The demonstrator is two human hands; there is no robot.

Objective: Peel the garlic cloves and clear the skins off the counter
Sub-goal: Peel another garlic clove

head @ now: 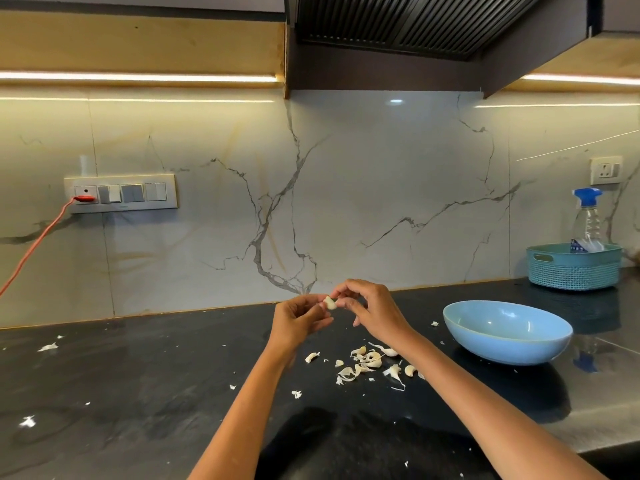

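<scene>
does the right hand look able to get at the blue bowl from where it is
Probably yes: the blue bowl sits just right of the right hand with bare counter between, though its grip is on the garlic clove.

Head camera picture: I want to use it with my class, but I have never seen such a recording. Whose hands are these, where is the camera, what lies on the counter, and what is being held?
The camera sits on a person's head and looks forward and down, so the two bare arms reaching in from below are the wearer's own. No machine is involved. The left hand and the right hand both pinch one garlic clove held in the air above the black counter. Below them lies a pile of cloves and papery skins, with loose skin scraps scattered farther off. To the right stands a blue bowl, which looks empty, and behind it a teal basket holding a spray bottle.
</scene>
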